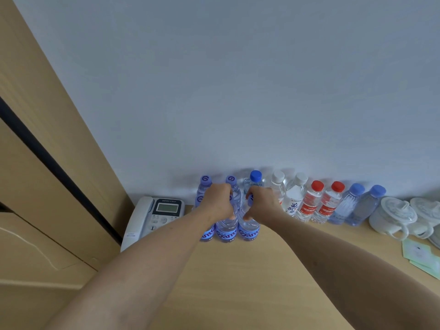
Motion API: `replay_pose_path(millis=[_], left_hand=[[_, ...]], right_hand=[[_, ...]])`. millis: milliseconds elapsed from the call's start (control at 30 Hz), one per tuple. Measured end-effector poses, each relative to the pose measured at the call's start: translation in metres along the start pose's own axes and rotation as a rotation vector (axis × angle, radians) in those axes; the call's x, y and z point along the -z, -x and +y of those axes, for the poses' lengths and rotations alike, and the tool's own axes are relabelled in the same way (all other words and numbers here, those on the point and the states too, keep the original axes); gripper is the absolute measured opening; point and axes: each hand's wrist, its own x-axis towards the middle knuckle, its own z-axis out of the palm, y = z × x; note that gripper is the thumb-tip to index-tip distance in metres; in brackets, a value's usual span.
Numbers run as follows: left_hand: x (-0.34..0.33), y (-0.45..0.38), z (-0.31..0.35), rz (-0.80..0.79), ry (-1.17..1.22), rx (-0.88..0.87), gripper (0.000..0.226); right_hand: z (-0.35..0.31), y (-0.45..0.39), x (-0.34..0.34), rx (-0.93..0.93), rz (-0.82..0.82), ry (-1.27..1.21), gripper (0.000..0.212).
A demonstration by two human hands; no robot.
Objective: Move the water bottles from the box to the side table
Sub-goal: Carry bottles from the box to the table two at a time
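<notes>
From the head camera, our left hand grips one purple-capped bottle and our right hand grips another, both standing on the side table beside the phone; we should settle them upright against their neighbours before letting go

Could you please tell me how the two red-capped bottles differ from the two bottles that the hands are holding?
The red-capped bottles carry red and white labels; the held bottles have blue labels. The red-capped bottles stand untouched by the wall; the held bottles stand nearer the table's front, gripped by the left hand and right hand. Both pairs are clear, upright and on the wooden table.
</notes>
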Motion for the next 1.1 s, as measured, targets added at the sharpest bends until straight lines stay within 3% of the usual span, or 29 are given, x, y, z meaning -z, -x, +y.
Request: replay_pose_path(millis=[200, 367, 667, 900, 1100], left_hand=[[-0.004, 0.009, 0.000, 0.021, 0.013, -0.034, 0.034], [-0.006, 0.021, -0.001, 0.047, 0.033, -0.062, 0.031], [-0.006, 0.051, 0.022, 0.151, -0.072, -0.313, 0.039], [-0.035, 0.079, 0.083, 0.107, -0.117, -0.452, 0.046], [-0.067, 0.114, 0.173, 0.015, -0.217, -0.626, 0.046]], right_hand=[[0.001, 0.008, -0.005, -0.029, 0.049, -0.041, 0.046], [0.001, 0.023, -0.001, -0.116, 0.016, -0.014, 0.057], [0.012, 0.085, 0.005, -0.253, 0.064, 0.046, 0.049], [0.056, 0.162, 0.026, -0.450, 0.154, 0.034, 0.042], [0.115, 0.243, 0.059, -0.584, 0.257, -0.016, 0.042]])
